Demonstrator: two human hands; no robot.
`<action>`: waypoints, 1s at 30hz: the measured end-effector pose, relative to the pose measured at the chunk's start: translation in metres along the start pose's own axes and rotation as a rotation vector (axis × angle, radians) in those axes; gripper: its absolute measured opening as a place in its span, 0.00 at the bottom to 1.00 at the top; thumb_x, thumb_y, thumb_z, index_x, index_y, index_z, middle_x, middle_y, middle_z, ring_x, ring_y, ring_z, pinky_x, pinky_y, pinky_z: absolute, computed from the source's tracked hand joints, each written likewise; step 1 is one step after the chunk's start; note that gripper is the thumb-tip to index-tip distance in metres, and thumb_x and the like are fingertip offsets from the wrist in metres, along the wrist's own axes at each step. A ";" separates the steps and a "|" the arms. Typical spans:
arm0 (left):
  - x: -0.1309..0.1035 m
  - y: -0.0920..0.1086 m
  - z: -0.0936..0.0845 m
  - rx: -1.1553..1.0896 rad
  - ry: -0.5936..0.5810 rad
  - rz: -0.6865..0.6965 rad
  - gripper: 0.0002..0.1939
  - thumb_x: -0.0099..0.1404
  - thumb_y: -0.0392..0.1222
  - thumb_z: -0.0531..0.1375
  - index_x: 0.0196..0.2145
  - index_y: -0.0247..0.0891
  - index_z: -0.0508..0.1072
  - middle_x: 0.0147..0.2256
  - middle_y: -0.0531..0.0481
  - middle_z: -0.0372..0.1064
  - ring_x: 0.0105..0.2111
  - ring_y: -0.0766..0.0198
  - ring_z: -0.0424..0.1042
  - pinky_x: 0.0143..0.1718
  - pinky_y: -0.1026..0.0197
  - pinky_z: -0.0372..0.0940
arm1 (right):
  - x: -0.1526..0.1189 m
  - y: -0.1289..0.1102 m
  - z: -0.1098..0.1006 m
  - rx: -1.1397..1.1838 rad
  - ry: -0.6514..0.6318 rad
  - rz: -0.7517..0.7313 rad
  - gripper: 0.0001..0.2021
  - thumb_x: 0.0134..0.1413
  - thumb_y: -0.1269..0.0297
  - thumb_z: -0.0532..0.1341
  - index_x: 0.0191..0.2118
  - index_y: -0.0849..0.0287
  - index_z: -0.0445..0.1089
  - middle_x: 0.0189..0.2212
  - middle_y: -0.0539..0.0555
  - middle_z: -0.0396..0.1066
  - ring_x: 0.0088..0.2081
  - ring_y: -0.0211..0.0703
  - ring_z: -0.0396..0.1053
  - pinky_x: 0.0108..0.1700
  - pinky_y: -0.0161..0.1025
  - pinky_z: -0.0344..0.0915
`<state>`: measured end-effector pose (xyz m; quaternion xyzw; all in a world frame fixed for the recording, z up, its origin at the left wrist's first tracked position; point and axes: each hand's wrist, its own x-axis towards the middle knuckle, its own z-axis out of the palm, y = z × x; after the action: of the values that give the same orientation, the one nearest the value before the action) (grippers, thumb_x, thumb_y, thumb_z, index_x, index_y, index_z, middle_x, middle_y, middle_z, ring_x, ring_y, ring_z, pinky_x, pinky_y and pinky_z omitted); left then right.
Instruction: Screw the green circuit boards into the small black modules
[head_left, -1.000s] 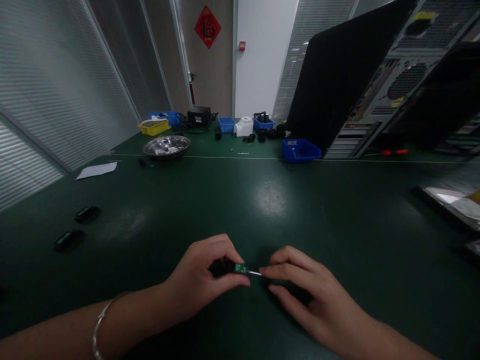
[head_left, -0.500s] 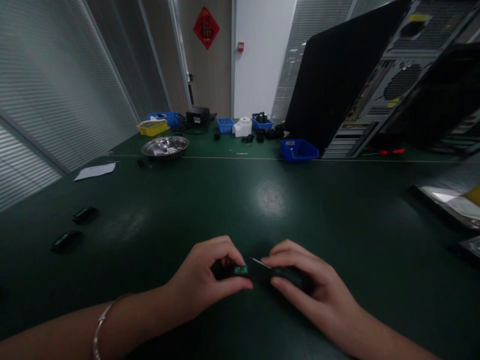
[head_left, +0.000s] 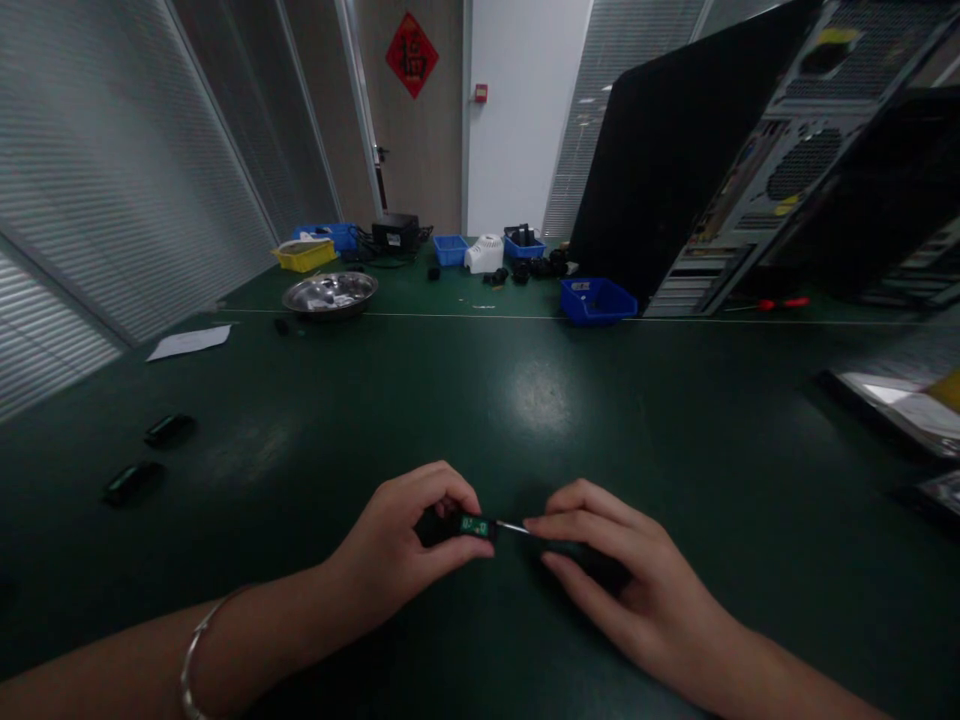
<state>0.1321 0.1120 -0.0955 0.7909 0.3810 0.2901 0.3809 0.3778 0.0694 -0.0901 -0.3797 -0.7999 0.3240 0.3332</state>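
Between thumb and fingers, my left hand (head_left: 416,530) pinches a small black part with a green circuit board (head_left: 474,526) showing on the side toward me. My right hand (head_left: 622,565) is closed around the dark handle of a screwdriver (head_left: 514,528). Its thin metal shaft points left, and the tip meets the right end of the black part. Most of the handle is hidden by my fingers and shadow. Two similar black parts with green boards, a farther one (head_left: 169,430) and a nearer one (head_left: 133,483), lie on the table at the left.
The green table (head_left: 405,400) spans the view. Toward the back are a metal bowl (head_left: 330,295), a yellow tray (head_left: 305,256), a blue bin (head_left: 598,302) and a white device (head_left: 484,254). Computer cases (head_left: 697,170) stand back right. A paper sheet (head_left: 189,342) lies left; a hard drive (head_left: 900,405) lies right.
My left hand has shifted slightly up and left and turned the black part, so more of its green board shows. The screwdriver tip, apart from it before, now touches its end.
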 end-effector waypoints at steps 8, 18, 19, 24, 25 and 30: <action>-0.001 0.002 0.003 -0.034 -0.005 0.036 0.08 0.58 0.36 0.69 0.34 0.35 0.74 0.32 0.51 0.70 0.32 0.63 0.68 0.34 0.62 0.62 | 0.000 -0.003 0.000 -0.077 -0.045 -0.012 0.14 0.62 0.74 0.56 0.50 0.55 0.72 0.39 0.56 0.67 0.38 0.45 0.69 0.37 0.43 0.69; 0.002 0.002 0.001 -0.099 -0.023 -0.007 0.08 0.58 0.38 0.70 0.33 0.36 0.75 0.32 0.51 0.70 0.32 0.64 0.69 0.33 0.62 0.62 | 0.001 -0.001 0.001 -0.011 -0.055 0.009 0.15 0.63 0.74 0.56 0.52 0.54 0.71 0.41 0.55 0.67 0.40 0.44 0.69 0.39 0.43 0.69; 0.002 0.002 0.001 -0.116 -0.029 -0.015 0.08 0.57 0.38 0.70 0.33 0.36 0.75 0.32 0.51 0.70 0.32 0.64 0.69 0.33 0.62 0.62 | 0.001 -0.001 0.001 0.001 -0.053 0.010 0.15 0.63 0.74 0.57 0.52 0.54 0.71 0.41 0.55 0.67 0.40 0.44 0.69 0.39 0.42 0.69; 0.002 0.002 0.002 -0.169 -0.040 -0.019 0.09 0.57 0.39 0.70 0.33 0.36 0.75 0.32 0.51 0.70 0.32 0.63 0.69 0.34 0.61 0.62 | 0.000 -0.001 0.000 0.030 -0.045 0.009 0.15 0.63 0.74 0.57 0.51 0.54 0.72 0.40 0.55 0.67 0.39 0.44 0.69 0.39 0.42 0.69; 0.003 0.002 0.002 -0.181 -0.039 -0.018 0.08 0.57 0.39 0.70 0.33 0.35 0.75 0.32 0.51 0.70 0.32 0.63 0.69 0.34 0.61 0.62 | 0.000 -0.001 0.000 0.031 -0.043 0.006 0.15 0.63 0.74 0.57 0.51 0.54 0.72 0.40 0.55 0.67 0.39 0.44 0.69 0.40 0.42 0.69; 0.002 0.001 0.001 -0.249 -0.067 -0.011 0.08 0.59 0.38 0.68 0.35 0.36 0.74 0.34 0.50 0.69 0.34 0.63 0.68 0.35 0.60 0.63 | 0.001 0.001 0.001 0.033 -0.040 -0.010 0.16 0.62 0.75 0.58 0.52 0.52 0.71 0.41 0.55 0.67 0.41 0.44 0.69 0.41 0.42 0.69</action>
<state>0.1347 0.1128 -0.0945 0.7445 0.3337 0.3065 0.4903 0.3773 0.0705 -0.0910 -0.3635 -0.8027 0.3431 0.3253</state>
